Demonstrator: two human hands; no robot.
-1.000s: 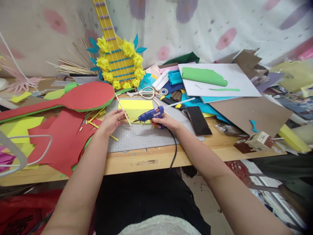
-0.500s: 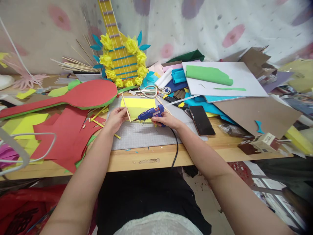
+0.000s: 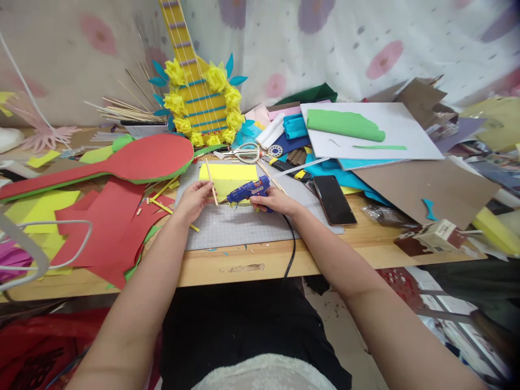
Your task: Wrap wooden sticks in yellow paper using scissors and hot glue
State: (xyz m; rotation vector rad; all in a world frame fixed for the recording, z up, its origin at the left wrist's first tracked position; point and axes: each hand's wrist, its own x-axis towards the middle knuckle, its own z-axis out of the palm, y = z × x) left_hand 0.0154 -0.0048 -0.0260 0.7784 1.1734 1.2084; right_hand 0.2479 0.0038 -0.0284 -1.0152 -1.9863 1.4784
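Between the thumb and fingers of my left hand is a thin wooden stick, tilted, its lower end close to the glue gun's nozzle. My right hand is wrapped round the handle of a blue hot glue gun, which points left toward the stick. Whether the nozzle touches the stick I cannot tell. A black cord runs down from the gun over the table edge. Beneath both hands lies a yellow paper sheet on a grey cutting mat.
Left are a red guitar-shaped cutout and red paper. A yellow paper guitar stands behind. Scissors, a box cutter and a phone lie nearby. Right are a white board and brown cardboard.
The wooden stick has turned slightly more upright in my left hand. The glue gun stays close to its lower end. The whole view has shifted very slightly.
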